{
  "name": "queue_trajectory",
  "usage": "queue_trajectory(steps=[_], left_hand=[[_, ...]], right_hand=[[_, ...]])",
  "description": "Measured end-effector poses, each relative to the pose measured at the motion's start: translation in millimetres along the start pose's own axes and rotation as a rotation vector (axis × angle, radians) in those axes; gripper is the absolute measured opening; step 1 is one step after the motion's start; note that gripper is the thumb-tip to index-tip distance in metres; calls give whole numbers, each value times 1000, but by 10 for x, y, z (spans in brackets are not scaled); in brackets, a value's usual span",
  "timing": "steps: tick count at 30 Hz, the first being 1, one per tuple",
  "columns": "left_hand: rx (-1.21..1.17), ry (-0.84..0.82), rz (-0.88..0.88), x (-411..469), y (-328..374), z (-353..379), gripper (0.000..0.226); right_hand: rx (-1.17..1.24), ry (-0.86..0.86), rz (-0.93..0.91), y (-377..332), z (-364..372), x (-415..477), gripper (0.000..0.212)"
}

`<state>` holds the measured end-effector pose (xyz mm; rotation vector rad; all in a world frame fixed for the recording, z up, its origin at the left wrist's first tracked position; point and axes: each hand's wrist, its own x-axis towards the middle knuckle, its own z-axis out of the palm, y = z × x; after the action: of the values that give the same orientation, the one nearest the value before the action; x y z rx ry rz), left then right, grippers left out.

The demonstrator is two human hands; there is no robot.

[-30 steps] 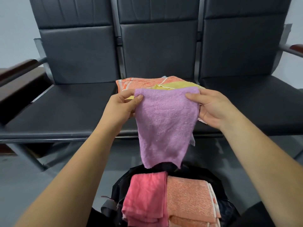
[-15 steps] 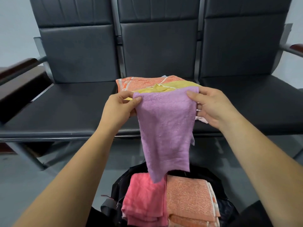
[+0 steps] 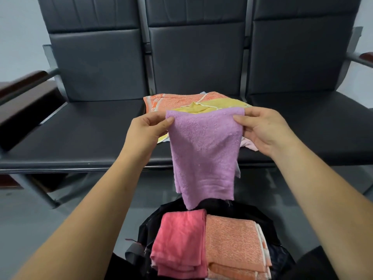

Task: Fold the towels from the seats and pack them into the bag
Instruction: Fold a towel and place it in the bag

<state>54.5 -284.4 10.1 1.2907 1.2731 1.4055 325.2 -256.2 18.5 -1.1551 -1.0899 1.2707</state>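
Head view: seats (image 3: 80, 138) carry an unfolded pile (image 3: 181, 101); the bag (image 3: 232, 207) below holds folded towels (image 3: 232, 245). Since a second ago the purple towel (image 3: 203, 154) has been drawn level along its top edge (folding probably midway, packing not yet done). The left hand (image 3: 145, 128) and right hand (image 3: 268, 130) each pinch a top corner, fingers (image 3: 167, 121) pressed together on the cloth.

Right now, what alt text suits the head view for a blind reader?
The left hand and right hand pinch the top corners of a hanging purple towel above a black bag holding folded towels; more lie on the seat.
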Motion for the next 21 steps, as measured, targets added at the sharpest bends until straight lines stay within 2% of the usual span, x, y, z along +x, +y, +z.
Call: queue_trajectory(steps=[3, 5, 9, 12, 17, 19, 21], left_hand=[[87, 5, 40, 9, 2, 32, 15], [43, -2, 10, 13, 11, 58, 16], [-177, -95, -117, 21, 4, 55, 12], [-182, -135, -89, 27, -21, 33, 16], [-59, -13, 22, 22, -42, 28, 12], [-102, 9, 48, 11, -30, 53, 13], [-151, -7, 68, -9, 3, 88, 12]], right_hand=[[-26, 26, -9, -19, 33, -18, 7], [-2, 9, 11, -18, 35, -12, 7], [301, -210, 185, -12, -14, 20, 31], [294, -316, 192, 2, -36, 28, 37], [96, -4, -15, 61, -34, 65, 15], [27, 17, -78, 58, -31, 47, 10], [55, -10, -120, 36, -6, 12, 11]])
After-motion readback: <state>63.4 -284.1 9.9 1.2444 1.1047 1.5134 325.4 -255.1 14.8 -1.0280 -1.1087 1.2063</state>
